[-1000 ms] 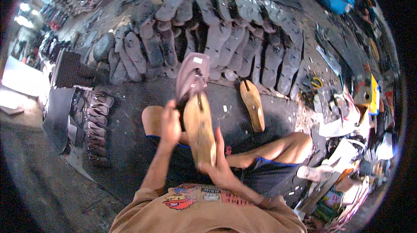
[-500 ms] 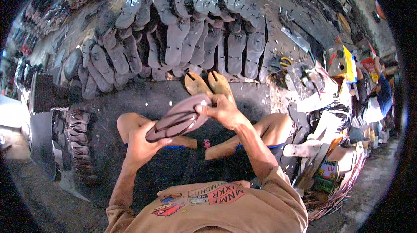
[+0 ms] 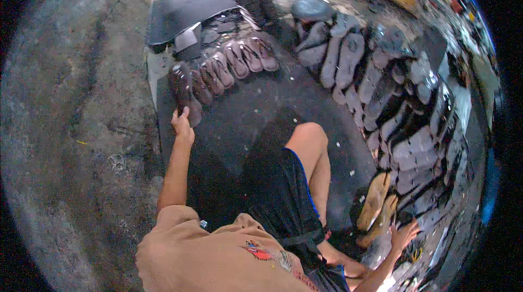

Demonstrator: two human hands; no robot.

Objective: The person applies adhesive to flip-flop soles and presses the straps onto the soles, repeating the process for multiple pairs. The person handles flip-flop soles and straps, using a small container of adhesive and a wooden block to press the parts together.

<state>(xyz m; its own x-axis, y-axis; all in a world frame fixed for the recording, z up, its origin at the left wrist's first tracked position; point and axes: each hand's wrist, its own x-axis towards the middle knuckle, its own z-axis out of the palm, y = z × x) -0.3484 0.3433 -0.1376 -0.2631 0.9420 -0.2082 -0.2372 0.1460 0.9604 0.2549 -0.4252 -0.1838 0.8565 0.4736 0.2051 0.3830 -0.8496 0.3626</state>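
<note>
At the left end of a row of finished-looking flip-flops (image 3: pixel 235 59), my left hand (image 3: pixel 183 123) grips the heel end of a dark brown flip-flop (image 3: pixel 185 89). Its toe points away from me, and it lies along or just over the outermost pair; whether it touches the mat I cannot tell. Over on the right, my right hand (image 3: pixel 404 235) is empty with its fingers spread. Closest to that hand are two yellowish foot-shaped wooden lasts (image 3: pixel 375 200) and the near end of the grey sole pile (image 3: pixel 417 153).
Under everything lies a dark mat (image 3: pixel 250 128), bordered on the left by bare concrete floor (image 3: pixel 81 128). Black sheets (image 3: pixel 190 11) stand behind the flip-flop row. A rounded dark stone-like object (image 3: pixel 312 8) sits by the soles. Yellow-handled scissors (image 3: pixel 417 254) lie beyond my right hand.
The view has swung left. My left hand has carried the flip-flop from in front of my body to the row's left end. My right hand has let go of it and opened.
</note>
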